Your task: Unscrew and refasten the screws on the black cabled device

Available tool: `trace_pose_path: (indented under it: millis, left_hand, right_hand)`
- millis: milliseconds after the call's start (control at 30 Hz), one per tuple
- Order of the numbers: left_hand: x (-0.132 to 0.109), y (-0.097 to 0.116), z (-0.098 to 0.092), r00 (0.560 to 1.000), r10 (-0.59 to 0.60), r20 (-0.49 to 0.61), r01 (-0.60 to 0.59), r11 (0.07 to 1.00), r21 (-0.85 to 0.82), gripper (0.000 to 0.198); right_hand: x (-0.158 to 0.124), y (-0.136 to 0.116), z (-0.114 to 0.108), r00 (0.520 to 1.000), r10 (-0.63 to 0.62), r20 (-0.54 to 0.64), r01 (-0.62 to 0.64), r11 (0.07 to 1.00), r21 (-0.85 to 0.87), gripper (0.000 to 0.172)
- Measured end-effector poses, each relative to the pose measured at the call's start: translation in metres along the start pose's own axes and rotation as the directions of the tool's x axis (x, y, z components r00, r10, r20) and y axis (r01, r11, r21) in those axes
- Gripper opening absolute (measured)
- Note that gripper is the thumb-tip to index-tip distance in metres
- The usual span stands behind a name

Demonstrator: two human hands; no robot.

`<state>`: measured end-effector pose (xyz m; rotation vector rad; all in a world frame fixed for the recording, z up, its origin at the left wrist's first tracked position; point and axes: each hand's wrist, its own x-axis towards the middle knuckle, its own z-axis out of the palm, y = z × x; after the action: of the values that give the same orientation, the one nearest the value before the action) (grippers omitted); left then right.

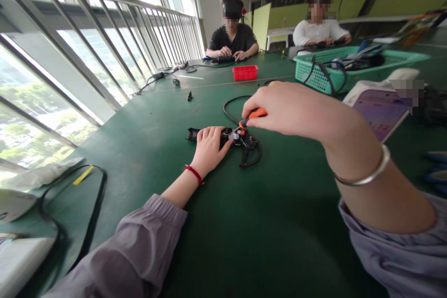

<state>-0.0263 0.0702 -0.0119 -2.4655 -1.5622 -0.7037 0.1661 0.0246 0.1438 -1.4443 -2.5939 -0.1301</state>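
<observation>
Clearly, left fingers (211, 134) clasping one black device (226, 135), right fingers (254, 99) pinching one screwdriver (258, 112).

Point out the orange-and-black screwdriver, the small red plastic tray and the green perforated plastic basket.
Orange-and-black screwdriver (257, 113), head view: orange part of its handle.
Small red plastic tray (245, 75), head view: front wall.
Green perforated plastic basket (365, 76), head view: near side wall.
</observation>
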Motion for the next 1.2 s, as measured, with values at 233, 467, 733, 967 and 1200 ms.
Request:
trace_pose_path:
  millis: [233,467,733,967,1200]
  left_hand:
    - [0.000,-0.001,-0.012,0.999,0.035,0.017,-0.035,0.999,0.026,0.038]
    - [-0.005,-0.013,-0.022,0.998,0.047,0.041,-0.052,0.991,0.122,0.043]
    - [-0.015,-0.031,-0.030,0.996,0.071,0.050,-0.079,0.979,0.187,0.041]
    - [-0.034,-0.036,-0.042,0.999,-0.009,0.048,-0.006,0.952,0.305,0.050]
    - [-0.067,-0.068,-0.070,0.955,-0.295,0.014,0.261,0.865,0.428,0.045]
  right_hand:
    - [-0.003,-0.002,-0.003,0.991,0.004,0.133,-0.009,0.999,0.038,0.022]
    - [-0.021,-0.009,0.012,0.955,0.013,0.297,-0.004,1.000,-0.031,0.028]
    - [-0.066,-0.019,0.094,1.000,0.001,0.018,-0.001,1.000,0.014,0.040]
    - [-0.066,-0.006,0.126,0.985,0.163,-0.058,-0.143,0.955,0.258,0.038]
    - [-0.062,0.000,0.129,0.982,0.186,-0.015,-0.167,0.913,0.372,0.037]
